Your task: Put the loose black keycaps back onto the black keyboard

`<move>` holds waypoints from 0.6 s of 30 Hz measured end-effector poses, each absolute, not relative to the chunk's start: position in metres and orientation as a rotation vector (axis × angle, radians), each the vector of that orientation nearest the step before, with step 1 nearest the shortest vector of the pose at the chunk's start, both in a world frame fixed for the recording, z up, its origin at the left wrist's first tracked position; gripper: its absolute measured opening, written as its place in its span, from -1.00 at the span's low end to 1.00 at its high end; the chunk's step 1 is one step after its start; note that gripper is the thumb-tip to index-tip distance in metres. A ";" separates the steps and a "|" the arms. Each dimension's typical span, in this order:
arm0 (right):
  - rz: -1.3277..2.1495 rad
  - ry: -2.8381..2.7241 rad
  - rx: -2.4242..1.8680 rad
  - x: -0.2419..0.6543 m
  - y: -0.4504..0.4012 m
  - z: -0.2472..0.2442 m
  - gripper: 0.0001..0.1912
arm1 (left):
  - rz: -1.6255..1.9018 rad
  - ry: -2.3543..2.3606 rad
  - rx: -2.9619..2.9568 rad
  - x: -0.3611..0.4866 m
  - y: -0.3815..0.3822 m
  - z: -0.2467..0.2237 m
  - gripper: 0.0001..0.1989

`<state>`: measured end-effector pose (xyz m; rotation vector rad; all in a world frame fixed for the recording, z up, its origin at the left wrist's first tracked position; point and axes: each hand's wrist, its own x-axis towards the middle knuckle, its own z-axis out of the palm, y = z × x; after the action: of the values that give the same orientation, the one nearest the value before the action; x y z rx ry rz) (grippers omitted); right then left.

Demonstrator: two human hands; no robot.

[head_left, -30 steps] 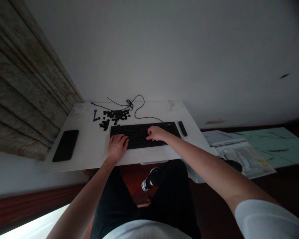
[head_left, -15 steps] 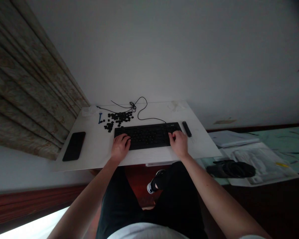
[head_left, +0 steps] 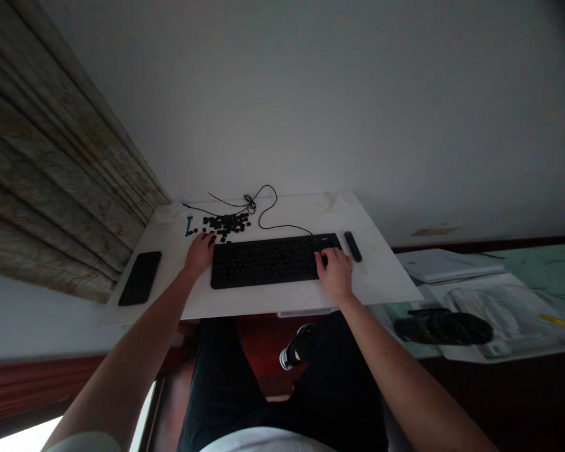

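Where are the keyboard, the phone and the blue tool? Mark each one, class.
Keyboard (head_left: 266, 261): head view, middle of its top face.
Phone (head_left: 140, 278): head view, middle of its upper face.
Blue tool (head_left: 189, 226): head view, its narrow middle.

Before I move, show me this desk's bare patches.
Bare: behind the keyboard, between its cable and the black bar; nearer, along the desk's front edge between the forearms. Crowded: back left, with keycaps, the blue item and left hand.

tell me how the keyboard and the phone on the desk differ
The keyboard is much longer than the phone. The keyboard lies crosswise, the phone lengthwise and slanted. The right hand is at the keyboard's right end; neither hand is at the phone. Both are black and lie flat.
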<state>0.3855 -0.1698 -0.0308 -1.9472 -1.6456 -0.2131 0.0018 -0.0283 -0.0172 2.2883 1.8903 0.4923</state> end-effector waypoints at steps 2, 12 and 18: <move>-0.201 -1.648 -1.940 0.386 -0.169 -0.031 -0.71 | 0.429 1.878 2.354 0.004 -0.024 -0.015 -0.61; -0.182 -1.643 -1.943 0.387 -0.168 -0.032 -0.70 | 0.173 2.022 2.354 0.010 0.000 0.011 -0.71; -0.177 -1.631 -1.958 0.387 -0.168 -0.031 -0.70 | 0.200 1.819 2.422 0.015 0.008 0.008 -0.71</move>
<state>0.3874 -0.1677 -0.0313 -1.9577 -1.6312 -0.1768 0.0153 0.0081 0.0079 2.4225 1.8192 0.2003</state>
